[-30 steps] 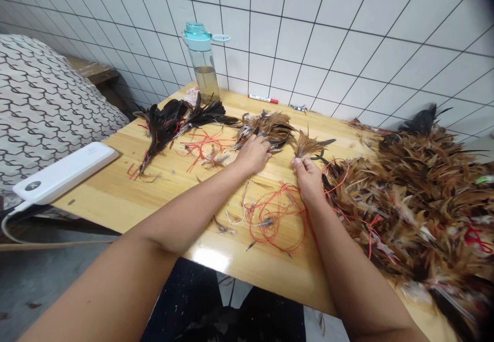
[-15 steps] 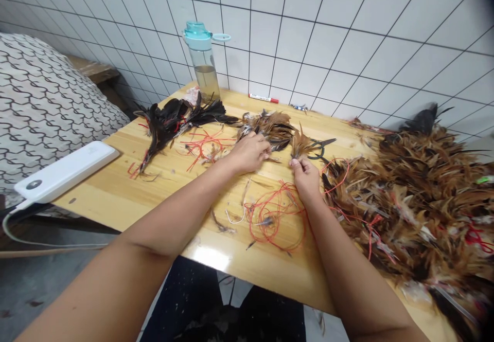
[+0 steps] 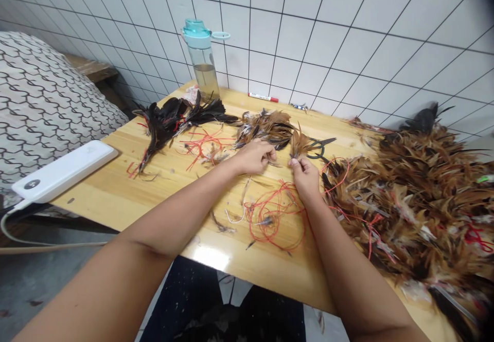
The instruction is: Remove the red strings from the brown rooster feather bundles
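Note:
My right hand [image 3: 306, 176] pinches the quill end of a small bunch of brown feathers [image 3: 300, 145], which stands up from its fingertips. My left hand [image 3: 254, 156] lies just to the left with its fingers curled and pinched near a feather; what it holds is too small to make out. Right behind it lies a pile of brown feathers [image 3: 266, 126]. Loops of red string [image 3: 272, 215] lie on the wooden table [image 3: 116, 187] in front of both hands.
A large heap of brown feathers [image 3: 420, 198] covers the table's right side. Dark feathers [image 3: 173, 118] and red string scraps [image 3: 203, 144] lie at the back left. Scissors [image 3: 320, 147], a water bottle [image 3: 202, 60], a marker [image 3: 263, 97] and a white power bank [image 3: 62, 172] are also here.
My left hand has come back from the brown pile and shifted right toward my right hand. The small bunch in my right hand has turned more upright.

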`<state>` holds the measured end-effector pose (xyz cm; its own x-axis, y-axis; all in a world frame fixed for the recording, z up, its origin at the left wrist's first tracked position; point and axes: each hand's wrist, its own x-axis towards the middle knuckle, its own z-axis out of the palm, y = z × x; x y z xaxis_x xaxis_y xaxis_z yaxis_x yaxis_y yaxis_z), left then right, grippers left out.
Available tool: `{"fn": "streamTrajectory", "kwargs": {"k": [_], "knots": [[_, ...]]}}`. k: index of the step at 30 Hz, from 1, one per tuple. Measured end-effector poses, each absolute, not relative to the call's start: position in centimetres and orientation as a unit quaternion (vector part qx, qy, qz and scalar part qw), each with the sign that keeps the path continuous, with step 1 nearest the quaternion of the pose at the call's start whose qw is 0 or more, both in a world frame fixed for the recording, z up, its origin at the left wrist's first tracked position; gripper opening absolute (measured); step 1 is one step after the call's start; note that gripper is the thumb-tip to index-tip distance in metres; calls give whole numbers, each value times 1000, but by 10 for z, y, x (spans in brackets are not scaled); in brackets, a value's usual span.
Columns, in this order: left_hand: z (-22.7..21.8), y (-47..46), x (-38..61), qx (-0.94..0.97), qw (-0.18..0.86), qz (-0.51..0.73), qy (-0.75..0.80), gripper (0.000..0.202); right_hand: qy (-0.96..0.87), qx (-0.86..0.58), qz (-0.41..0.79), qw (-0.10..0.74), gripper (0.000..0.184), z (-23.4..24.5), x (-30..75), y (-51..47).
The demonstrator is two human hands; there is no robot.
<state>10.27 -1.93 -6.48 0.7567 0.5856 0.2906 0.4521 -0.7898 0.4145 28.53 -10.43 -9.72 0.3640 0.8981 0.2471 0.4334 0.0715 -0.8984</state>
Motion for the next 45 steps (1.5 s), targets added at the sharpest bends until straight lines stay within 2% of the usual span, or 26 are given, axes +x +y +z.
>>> {"fn": "streamTrajectory", "kwargs": {"k": [4, 10, 14, 18, 29, 36, 42, 45], "knots": [[-62, -21, 103, 907, 213, 186, 311, 17, -518, -655, 219, 505, 28, -98, 285, -104], [-69, -27, 111, 922, 129, 195, 309, 14, -526, -656, 215, 497, 27, -96, 284, -104], [-68, -27, 110, 917, 136, 230, 295, 14, -530, -654, 211, 497, 26, -97, 284, -104], [-61, -29, 108, 926, 155, 211, 272, 14, -536, -653, 204, 494, 25, -98, 285, -103], [-55, -34, 109, 956, 56, 184, 222, 21, -593, -646, 149, 458, 26, -98, 283, -103], [-57, -35, 111, 960, 10, 182, 212, 25, -628, -626, 172, 428, 24, -98, 282, -102], [-55, -35, 113, 959, 14, 185, 214, 21, -623, -612, 219, 435, 20, -103, 283, -100], [-53, -36, 112, 946, 45, 240, 214, 18, -600, -615, 238, 453, 23, -103, 285, -100]]}}
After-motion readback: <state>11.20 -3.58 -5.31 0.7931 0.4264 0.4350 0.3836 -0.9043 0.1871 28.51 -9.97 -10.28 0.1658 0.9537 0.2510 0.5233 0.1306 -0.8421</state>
